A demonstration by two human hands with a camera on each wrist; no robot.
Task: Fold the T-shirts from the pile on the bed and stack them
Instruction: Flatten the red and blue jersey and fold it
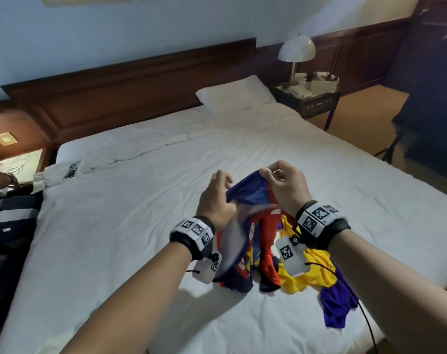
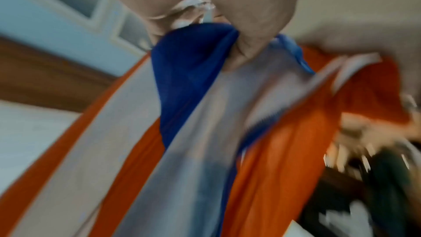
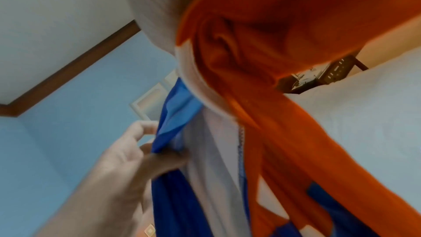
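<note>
From the head view, the left hand [image 1: 217, 198] and right hand [image 1: 283, 185] pinch a red, white and blue T-shirt [image 1: 250, 195] above the pile [image 1: 306, 272] on the bed [image 1: 115, 200]. In both wrist views, fingers [image 2: 250, 24] pinch blue cloth.

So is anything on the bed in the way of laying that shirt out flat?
Nothing visible. Both the left hand and right hand grip the red and blue shirt, and the white sheet beyond lies bare.

Thin smooth cloth T-shirt [image 1: 250, 198]; matt white sheet [image 1: 130, 215]; polished wood headboard [image 1: 130, 95].
</note>
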